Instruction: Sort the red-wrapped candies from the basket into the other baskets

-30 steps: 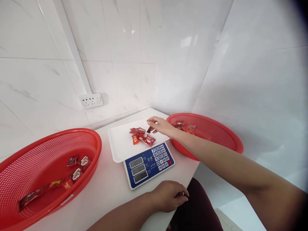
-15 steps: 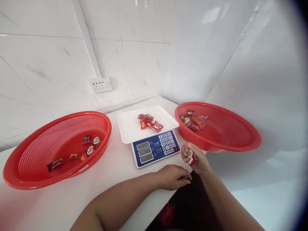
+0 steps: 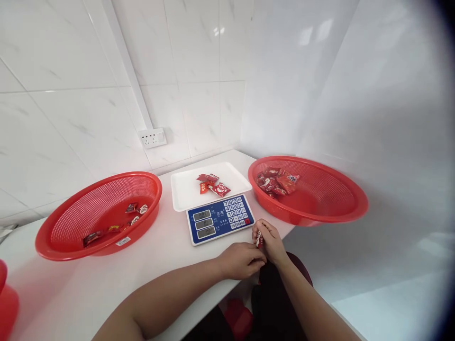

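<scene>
"Right hand [image 3: 268, 240] had come away from the tray [image 3: 181, 192], did you see? A second earlier it was up over it; by then it was down at the near edge of the surface [image 3: 152, 246]."

"I saw. What was in it?"

"One red packet [image 3: 259, 239], pinched between thumb and fingers and partly hidden by them. It was just beside the left hand [image 3: 241, 260], off the scale [image 3: 220, 220] altogether."

"And the left?"

"Hardly moved. It rested at the edge, fingers loosely curled, close by the right. Whether the two touched, or whether it held anything, I couldn't tell."

"Had the pile [image 3: 220, 189] on the tray changed?"

"Not that I could make out. Those red wrappers lay overlapping near the middle. The readouts [image 3: 204, 223] showed figures too small for me to read."

"So what did it mean for the work?"

"To my mind, the handling had shifted from tray to fingers; held down there, that packet wasn't adding to the weight."

"And the baskets?"

"Right basket [image 3: 330, 189] and left basket [image 3: 71, 227] flanked the tray, each with wrapped pieces inside. Neither hand was in them."
</scene>
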Action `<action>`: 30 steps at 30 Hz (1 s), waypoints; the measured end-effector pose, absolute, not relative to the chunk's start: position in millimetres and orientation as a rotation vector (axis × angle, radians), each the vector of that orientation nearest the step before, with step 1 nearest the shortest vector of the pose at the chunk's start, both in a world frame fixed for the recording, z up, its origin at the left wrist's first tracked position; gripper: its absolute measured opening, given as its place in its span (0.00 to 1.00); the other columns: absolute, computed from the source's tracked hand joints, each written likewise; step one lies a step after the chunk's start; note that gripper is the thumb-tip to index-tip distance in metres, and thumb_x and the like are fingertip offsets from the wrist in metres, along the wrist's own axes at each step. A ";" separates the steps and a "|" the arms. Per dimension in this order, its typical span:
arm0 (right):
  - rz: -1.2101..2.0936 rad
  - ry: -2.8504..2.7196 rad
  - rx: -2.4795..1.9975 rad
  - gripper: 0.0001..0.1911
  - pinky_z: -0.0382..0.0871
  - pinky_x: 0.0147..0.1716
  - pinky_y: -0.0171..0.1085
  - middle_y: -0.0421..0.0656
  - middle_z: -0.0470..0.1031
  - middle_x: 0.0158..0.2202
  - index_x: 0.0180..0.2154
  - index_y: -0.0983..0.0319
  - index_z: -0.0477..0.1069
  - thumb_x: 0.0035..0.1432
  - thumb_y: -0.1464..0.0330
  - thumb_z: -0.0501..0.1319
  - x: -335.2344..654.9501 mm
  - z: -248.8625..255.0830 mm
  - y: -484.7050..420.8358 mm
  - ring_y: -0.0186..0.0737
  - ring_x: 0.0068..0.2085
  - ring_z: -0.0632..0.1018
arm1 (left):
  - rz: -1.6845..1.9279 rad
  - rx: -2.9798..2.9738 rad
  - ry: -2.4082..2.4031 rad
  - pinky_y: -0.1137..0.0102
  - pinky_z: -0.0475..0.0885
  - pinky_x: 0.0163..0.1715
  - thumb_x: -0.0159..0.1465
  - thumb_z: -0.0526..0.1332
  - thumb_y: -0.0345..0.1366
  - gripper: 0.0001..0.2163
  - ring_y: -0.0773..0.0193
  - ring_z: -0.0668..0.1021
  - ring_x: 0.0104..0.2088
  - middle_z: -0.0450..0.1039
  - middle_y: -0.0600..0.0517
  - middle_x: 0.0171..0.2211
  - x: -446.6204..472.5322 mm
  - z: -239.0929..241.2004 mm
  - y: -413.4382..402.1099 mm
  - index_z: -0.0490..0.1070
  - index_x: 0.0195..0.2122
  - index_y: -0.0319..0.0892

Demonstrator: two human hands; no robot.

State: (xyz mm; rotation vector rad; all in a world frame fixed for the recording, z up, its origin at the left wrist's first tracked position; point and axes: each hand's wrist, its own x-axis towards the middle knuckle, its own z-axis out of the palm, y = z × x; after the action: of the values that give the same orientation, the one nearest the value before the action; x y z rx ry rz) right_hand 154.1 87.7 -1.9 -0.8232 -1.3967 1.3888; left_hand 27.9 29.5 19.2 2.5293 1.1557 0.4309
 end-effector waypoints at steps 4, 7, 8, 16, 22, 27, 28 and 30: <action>1.349 -1.429 -0.827 0.20 0.59 0.18 0.33 0.35 0.63 0.15 0.22 0.59 0.61 0.55 0.52 0.54 153.5 0.9 85.2 0.33 0.17 0.64 | 0.350 2.707 1.226 0.74 0.66 0.36 0.63 0.51 0.34 0.10 0.65 0.74 0.36 0.73 0.52 0.34 30.0 18.3 25.3 0.72 0.37 0.45; 1.331 -1.440 -0.822 0.19 0.59 0.19 0.33 0.35 0.63 0.15 0.22 0.59 0.60 0.55 0.52 0.54 153.7 1.4 84.2 0.33 0.17 0.65 | 0.339 2.760 1.258 0.71 0.65 0.37 0.63 0.51 0.35 0.10 0.62 0.73 0.36 0.73 0.49 0.33 31.4 15.3 22.7 0.72 0.35 0.43; 1.324 -1.442 -0.819 0.19 0.59 0.19 0.32 0.35 0.63 0.15 0.22 0.59 0.60 0.56 0.52 0.53 153.8 1.0 84.1 0.33 0.17 0.64 | 0.338 2.774 1.268 0.70 0.65 0.37 0.63 0.51 0.35 0.10 0.62 0.73 0.36 0.73 0.49 0.33 31.8 14.5 21.8 0.72 0.35 0.43; 1.260 -1.464 -0.802 0.17 0.59 0.20 0.32 0.34 0.62 0.16 0.23 0.59 0.60 0.57 0.55 0.53 153.3 -0.6 81.5 0.32 0.19 0.65 | 0.365 2.808 1.454 0.69 0.65 0.36 0.62 0.51 0.36 0.10 0.61 0.72 0.35 0.71 0.48 0.34 32.7 14.1 14.2 0.69 0.39 0.41; 1.230 -1.476 -0.784 0.17 0.60 0.21 0.32 0.34 0.63 0.17 0.23 0.59 0.60 0.56 0.55 0.54 151.7 1.4 79.8 0.31 0.19 0.66 | 0.386 2.823 1.544 0.70 0.65 0.33 0.62 0.51 0.36 0.09 0.62 0.72 0.34 0.71 0.49 0.32 32.7 12.0 13.7 0.69 0.34 0.41; 1.204 -1.455 -0.778 0.18 0.59 0.20 0.32 0.34 0.63 0.16 0.23 0.60 0.61 0.55 0.54 0.54 150.3 -0.3 81.8 0.32 0.18 0.66 | 0.385 2.848 1.565 0.72 0.65 0.31 0.62 0.53 0.35 0.08 0.64 0.72 0.32 0.71 0.50 0.30 32.8 10.7 14.6 0.70 0.31 0.42; 1.201 -1.453 -0.778 0.18 0.59 0.19 0.32 0.34 0.63 0.16 0.23 0.60 0.61 0.55 0.54 0.54 150.1 -1.1 82.3 0.32 0.18 0.66 | 0.387 2.849 1.566 0.72 0.65 0.31 0.62 0.52 0.36 0.08 0.64 0.72 0.32 0.71 0.51 0.30 32.7 10.5 14.7 0.70 0.31 0.42; 1.200 -1.451 -0.777 0.18 0.59 0.19 0.32 0.34 0.63 0.16 0.23 0.60 0.61 0.55 0.54 0.54 150.0 -2.6 83.3 0.32 0.18 0.66 | 0.394 2.846 1.571 0.71 0.65 0.31 0.62 0.52 0.36 0.08 0.64 0.72 0.32 0.71 0.51 0.30 32.7 10.2 15.0 0.70 0.31 0.42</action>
State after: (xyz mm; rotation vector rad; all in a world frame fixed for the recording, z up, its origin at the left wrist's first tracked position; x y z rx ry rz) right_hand 150.0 83.3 -2.6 -0.7770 -1.4509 1.1998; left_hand 32.7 15.0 10.2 2.8458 1.5707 0.3938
